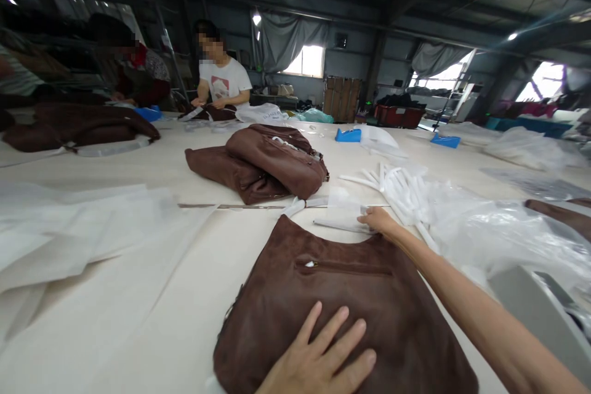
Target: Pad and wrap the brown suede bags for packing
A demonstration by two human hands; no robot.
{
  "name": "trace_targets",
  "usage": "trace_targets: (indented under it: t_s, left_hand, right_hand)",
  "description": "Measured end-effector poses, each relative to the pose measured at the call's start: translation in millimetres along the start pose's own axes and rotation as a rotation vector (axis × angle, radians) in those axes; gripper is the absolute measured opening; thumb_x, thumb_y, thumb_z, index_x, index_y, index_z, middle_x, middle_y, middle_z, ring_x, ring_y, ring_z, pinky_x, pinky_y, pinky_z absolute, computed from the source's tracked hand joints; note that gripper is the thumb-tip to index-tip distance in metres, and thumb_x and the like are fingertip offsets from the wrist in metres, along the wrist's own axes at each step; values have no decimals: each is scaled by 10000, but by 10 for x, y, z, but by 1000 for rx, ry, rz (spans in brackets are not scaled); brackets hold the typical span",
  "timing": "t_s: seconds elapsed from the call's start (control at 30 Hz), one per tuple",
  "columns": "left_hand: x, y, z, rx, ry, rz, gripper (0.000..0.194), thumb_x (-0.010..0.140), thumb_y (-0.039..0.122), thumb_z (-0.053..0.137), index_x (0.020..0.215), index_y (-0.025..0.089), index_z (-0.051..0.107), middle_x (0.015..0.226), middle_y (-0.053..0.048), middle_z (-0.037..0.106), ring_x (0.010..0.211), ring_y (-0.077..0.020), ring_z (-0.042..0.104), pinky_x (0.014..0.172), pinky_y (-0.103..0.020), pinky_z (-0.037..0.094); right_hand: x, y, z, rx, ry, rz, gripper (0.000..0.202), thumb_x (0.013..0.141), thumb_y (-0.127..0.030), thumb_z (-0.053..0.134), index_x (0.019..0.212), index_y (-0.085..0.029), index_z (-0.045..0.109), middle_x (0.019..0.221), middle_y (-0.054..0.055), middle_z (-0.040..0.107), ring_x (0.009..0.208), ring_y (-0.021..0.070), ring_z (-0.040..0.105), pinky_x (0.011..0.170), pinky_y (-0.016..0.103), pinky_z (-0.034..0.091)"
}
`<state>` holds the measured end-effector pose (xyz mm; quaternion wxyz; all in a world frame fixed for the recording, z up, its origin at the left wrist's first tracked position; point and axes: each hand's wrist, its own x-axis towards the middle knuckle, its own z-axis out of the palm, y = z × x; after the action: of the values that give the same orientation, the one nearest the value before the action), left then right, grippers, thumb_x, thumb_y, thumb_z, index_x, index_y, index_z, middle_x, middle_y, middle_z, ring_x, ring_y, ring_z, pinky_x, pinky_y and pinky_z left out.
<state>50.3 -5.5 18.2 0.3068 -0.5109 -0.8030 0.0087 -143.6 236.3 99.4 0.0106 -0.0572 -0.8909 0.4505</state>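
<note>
A brown leather handbag [351,301] lies flat on the pale table in front of me, its zipped pocket facing up. My left hand [318,354] rests on the lower part of the bag, fingers spread and pressing on the leather. Beyond the bag's top edge, my right hand [376,220] is closed on a white wrapping sheet [339,215] at the bag's strap. The strap itself is mostly hidden under the white material. A small white piece hangs at the zip pull [310,264].
More brown bags [272,163] lie piled just beyond. White sheets [83,228] spread on the left; white strips [406,191] and clear plastic bags [498,234] lie on the right. Blue tape dispensers [348,135] stand farther back. A co-worker [224,80] stands across the table.
</note>
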Motion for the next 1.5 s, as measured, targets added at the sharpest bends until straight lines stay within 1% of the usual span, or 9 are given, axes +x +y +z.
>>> trace_targets:
  t_s: [0.13, 0.4, 0.6, 0.8, 1.03, 1.2, 1.33, 1.4, 1.5]
  left_hand:
    - [-5, -31, 115, 51, 128, -13, 358, 998, 363, 486, 1354, 379, 524, 1486, 28, 486, 1283, -218, 529, 1177, -508, 278]
    - [8, -34, 101, 26, 99, -15, 357, 1014, 351, 444, 1362, 384, 522, 1474, 38, 499, 1297, -218, 519, 1201, -531, 203]
    - [20, -11, -62, -108, -47, -29, 494, 954, 472, 541, 1415, 309, 474, 1527, -23, 437, 1393, -281, 399, 1192, -560, 198]
    - [113, 34, -305, -333, -214, -158, 608, 915, 494, 601, 1457, 295, 413, 1534, -26, 427, 1348, -265, 440, 1172, -515, 253]
    - [127, 39, -314, -427, -225, -209, 512, 961, 479, 529, 1435, 310, 438, 1422, -28, 548, 1218, -234, 547, 1190, -549, 198]
    - [24, 89, -235, -488, 36, -268, 524, 944, 415, 577, 1412, 230, 431, 1342, -119, 546, 1273, -264, 502, 1165, -556, 300]
    - [58, 60, -175, -502, 366, -721, 561, 922, 198, 564, 1444, 240, 363, 1373, -146, 436, 1269, -271, 493, 1052, -492, 469]
    - [155, -17, -178, -495, 313, -824, 564, 896, 136, 547, 1430, 254, 411, 1437, -142, 384, 1167, -244, 553, 986, -451, 518]
    - [306, -147, -195, -447, 130, -685, 310, 902, 126, 529, 1164, 241, 647, 1251, -90, 582, 983, -212, 598, 889, -393, 546]
  right_hand:
    - [264, 2, 197, 39, 4, 14, 324, 938, -381, 613, 1148, -135, 617, 1106, 66, 643, 933, 206, 651, 786, 367, 567]
    - [257, -73, 235, 209, -84, -115, 323, 921, -411, 627, 1075, -129, 656, 1023, 69, 688, 846, 174, 659, 757, 347, 562]
    - [-447, -21, -5, 250, -271, -372, 412, 891, -521, 596, 1025, -162, 747, 1052, 79, 742, 959, 243, 682, 883, 392, 537]
    - [-1315, 433, -5, -146, -428, -796, 432, 976, -362, 524, 1401, -289, 541, 1479, 92, 500, 1418, 271, 390, 1196, 573, 171]
    - [-1479, 626, 74, -321, -451, -847, 518, 962, -242, 502, 1476, -254, 437, 1577, 113, 341, 1488, 276, 227, 1190, 597, 94]
    - [-1472, 603, 62, -322, -447, -855, 514, 947, -230, 501, 1460, -235, 465, 1575, 126, 343, 1487, 286, 226, 1184, 601, 93]
    - [-1485, 588, 74, -345, -433, -844, 487, 950, -188, 469, 1435, -217, 499, 1557, 140, 371, 1481, 285, 245, 1177, 608, 127]
    - [-1474, 579, 79, -358, -430, -849, 522, 922, -138, 472, 1435, -227, 498, 1556, 135, 373, 1480, 279, 249, 1177, 604, 135]
    - [-1460, 550, 58, -371, -440, -864, 637, 839, -60, 471, 1450, -240, 476, 1562, 121, 369, 1481, 267, 251, 1180, 596, 145]
